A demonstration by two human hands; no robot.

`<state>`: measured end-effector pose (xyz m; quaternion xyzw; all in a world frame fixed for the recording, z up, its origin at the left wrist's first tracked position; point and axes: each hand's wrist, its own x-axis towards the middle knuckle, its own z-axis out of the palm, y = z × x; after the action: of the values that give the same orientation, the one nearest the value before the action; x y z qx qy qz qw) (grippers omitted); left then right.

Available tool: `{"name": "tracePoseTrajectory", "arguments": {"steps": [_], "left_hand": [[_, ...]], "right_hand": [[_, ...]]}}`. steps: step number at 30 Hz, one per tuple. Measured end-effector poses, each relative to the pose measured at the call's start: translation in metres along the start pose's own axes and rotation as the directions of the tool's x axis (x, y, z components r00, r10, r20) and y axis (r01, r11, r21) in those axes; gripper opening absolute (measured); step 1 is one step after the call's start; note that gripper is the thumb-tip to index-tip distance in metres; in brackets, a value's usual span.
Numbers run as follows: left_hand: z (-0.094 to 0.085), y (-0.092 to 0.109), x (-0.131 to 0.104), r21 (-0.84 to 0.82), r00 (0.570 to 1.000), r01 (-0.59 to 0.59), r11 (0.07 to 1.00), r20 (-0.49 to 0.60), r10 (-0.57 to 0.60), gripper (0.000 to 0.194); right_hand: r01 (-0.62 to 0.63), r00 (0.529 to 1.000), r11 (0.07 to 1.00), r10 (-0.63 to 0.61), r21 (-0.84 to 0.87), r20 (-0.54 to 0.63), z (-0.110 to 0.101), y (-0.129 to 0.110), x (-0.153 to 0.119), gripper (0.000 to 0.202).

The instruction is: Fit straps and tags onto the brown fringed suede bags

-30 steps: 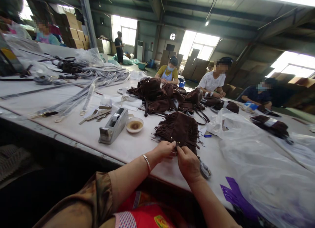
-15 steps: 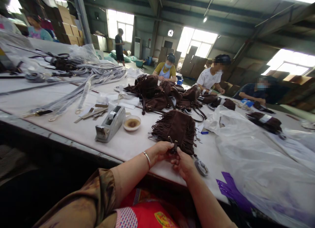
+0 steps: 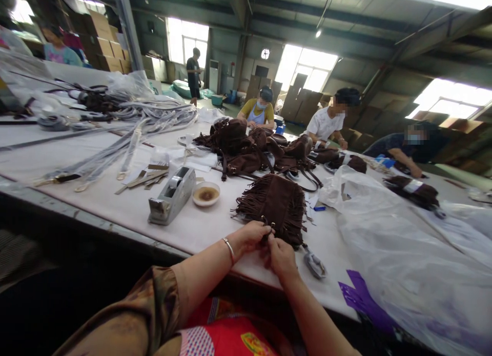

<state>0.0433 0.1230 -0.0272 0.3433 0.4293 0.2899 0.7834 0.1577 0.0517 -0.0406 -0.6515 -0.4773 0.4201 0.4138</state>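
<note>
In front of me a dark brown fringed bag point(image 3: 279, 199) lies flat on the white-covered table, its fringe spread to both sides. Two small metal rings show at its near edge. My left hand point(image 3: 254, 236) pinches the dark strap at that edge, fingers closed. Right beside it, my right hand point(image 3: 281, 256) is closed on the same strap, thumb and fingertips together. The fingers hide most of the strap. A wrapped grey bundle point(image 3: 315, 264) lies by the bag's near right corner.
Left of the bag stand a shallow dish point(image 3: 206, 194) of brown liquid and a grey tape dispenser point(image 3: 171, 196). More brown bags point(image 3: 246, 145) are piled behind. Plastic-wrapped straps point(image 3: 134, 140) cover the left, clear plastic sheeting point(image 3: 400, 248) the right. Several people work across the table.
My right hand has shifted slightly left, closer against my left hand at the strap. The bag has barely moved. In the background, a standing person has moved a little to the right.
</note>
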Motion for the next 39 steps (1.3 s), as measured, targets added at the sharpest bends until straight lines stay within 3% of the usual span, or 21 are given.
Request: {"name": "tracePoseTrajectory", "arguments": {"steps": [1,2,4,5,7,10,17,24,34,39], "left_hand": [[0.0,0.001,0.0,0.002,1.0,0.007,1.0,0.002,-0.007,0.011],[0.0,0.002,0.0,0.004,1.0,0.019,1.0,0.005,-0.019,0.011],[0.001,0.003,-0.001,0.002,0.999,0.037,0.999,0.004,-0.037,0.014],[0.004,0.002,-0.002,-0.005,0.999,0.042,0.999,0.0,-0.042,0.016],[0.009,-0.001,-0.005,-0.035,0.999,0.043,0.998,-0.006,-0.044,0.019],[0.018,-0.01,-0.01,-0.09,0.999,0.038,0.995,0.006,-0.038,0.019],[0.018,-0.026,-0.012,-0.137,0.998,0.029,0.99,0.063,-0.02,0.013],[0.02,-0.032,-0.013,-0.119,0.994,0.0,0.993,0.11,0.014,0.011],[0.014,-0.042,-0.027,-0.108,0.98,-0.1,0.989,0.163,0.117,0.023],[0.014,-0.041,-0.032,-0.101,0.993,-0.028,0.994,0.111,0.04,0.014]], "right_hand": [[0.155,0.982,0.968,-0.172,-0.198,-0.073,-0.007,0.002,0.0,0.037],[0.275,0.931,0.879,-0.344,-0.389,-0.119,-0.015,0.004,0.002,0.032],[0.354,0.813,0.646,-0.57,-0.676,-0.12,-0.029,0.008,0.007,0.033],[0.334,0.785,0.547,-0.612,-0.767,-0.095,-0.034,0.01,0.012,0.04],[0.285,0.798,0.396,-0.603,-0.873,-0.013,-0.04,0.013,0.023,0.055],[0.235,0.853,0.284,-0.519,-0.93,0.056,-0.043,0.018,0.043,0.063],[0.226,0.889,0.224,-0.446,-0.948,0.107,-0.053,0.028,0.071,0.055],[0.181,0.918,0.251,-0.39,-0.951,0.072,-0.054,0.025,0.076,0.053],[0.184,0.924,0.305,-0.379,-0.934,0.059,-0.056,0.025,0.079,0.055],[0.239,0.902,0.315,-0.421,-0.918,0.091,-0.063,0.026,0.062,0.065]]}}
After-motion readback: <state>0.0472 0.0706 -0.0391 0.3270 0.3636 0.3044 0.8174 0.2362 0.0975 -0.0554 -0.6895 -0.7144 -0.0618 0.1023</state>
